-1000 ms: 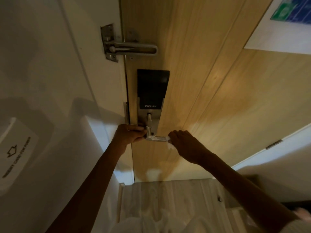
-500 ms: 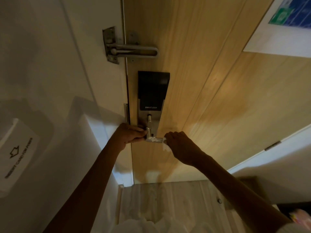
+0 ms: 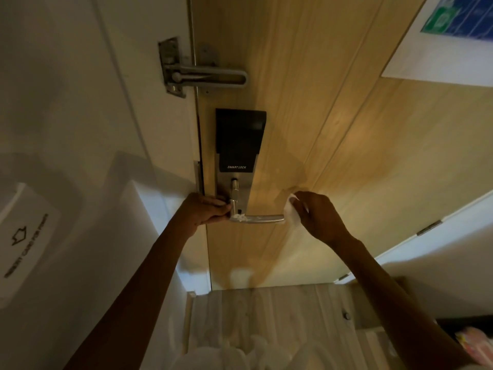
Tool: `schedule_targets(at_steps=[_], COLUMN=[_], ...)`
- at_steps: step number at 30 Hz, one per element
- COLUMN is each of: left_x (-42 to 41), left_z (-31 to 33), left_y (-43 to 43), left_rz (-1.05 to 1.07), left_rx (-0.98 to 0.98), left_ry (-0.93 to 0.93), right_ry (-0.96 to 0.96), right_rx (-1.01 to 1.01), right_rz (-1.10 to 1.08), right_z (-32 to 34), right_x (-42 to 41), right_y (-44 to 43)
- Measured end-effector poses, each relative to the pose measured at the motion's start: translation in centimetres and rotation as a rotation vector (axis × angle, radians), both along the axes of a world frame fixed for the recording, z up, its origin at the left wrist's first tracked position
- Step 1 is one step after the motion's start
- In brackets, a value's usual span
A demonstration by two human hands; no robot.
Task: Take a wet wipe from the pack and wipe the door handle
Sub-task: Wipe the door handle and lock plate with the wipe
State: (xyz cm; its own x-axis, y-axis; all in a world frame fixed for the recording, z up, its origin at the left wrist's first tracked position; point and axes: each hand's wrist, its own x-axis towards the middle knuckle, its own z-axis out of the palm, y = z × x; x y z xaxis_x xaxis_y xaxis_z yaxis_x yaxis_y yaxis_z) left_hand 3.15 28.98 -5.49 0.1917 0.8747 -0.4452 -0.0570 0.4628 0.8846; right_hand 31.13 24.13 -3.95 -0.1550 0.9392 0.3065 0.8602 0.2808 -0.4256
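Looking from the left side, a white card holder point(image 3: 25, 236) hangs on the pale wall point(image 3: 66, 102), with an arrow printed on it. Next comes the left hand point(image 3: 205, 212). It is curled shut, with its fingertips pressed against the base of the door handle point(image 3: 257, 218), right beside the silver lock plate point(image 3: 236, 188). It seems to steady the handle and holds nothing else. A bit of white foam or fluff sits on the handle near that hand.

The handle sticks out to the right. At its far tip is the wet wipe point(image 3: 292, 213), bunched up in the right hand point(image 3: 317, 216). That hand is closed around the wipe, and the wipe touches the end of the handle.

What could go wrong? The wipe could slide right off the tip, since it is already at the very end. The small loose wad might drop to the floor point(image 3: 266, 316). Pushing down too hard might turn the handle and pop the wooden door point(image 3: 333, 116) open. The white bits near the base might get missed.

No surface shows, only the door, walls and a pale wood floor. The room is dim. A metal door guard point(image 3: 202, 76) sits above the lock, and a blue and green sign point(image 3: 458, 20) hangs at the top right.
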Motion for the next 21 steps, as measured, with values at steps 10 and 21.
schedule_targets(at_steps=[10, 21], left_x=[0.1, 0.2], left_z=[-0.1, 0.3], left_y=[-0.1, -0.5], left_rz=[0.002, 0.004], left_rx=[0.013, 0.018], left_ry=[0.010, 0.013], right_ry=[0.046, 1.034], right_rx=[-0.001, -0.464], right_rz=[0.023, -0.285], right_z=[-2.0, -1.5], right_x=[-5.0, -4.7], right_y=[-3.9, -3.7])
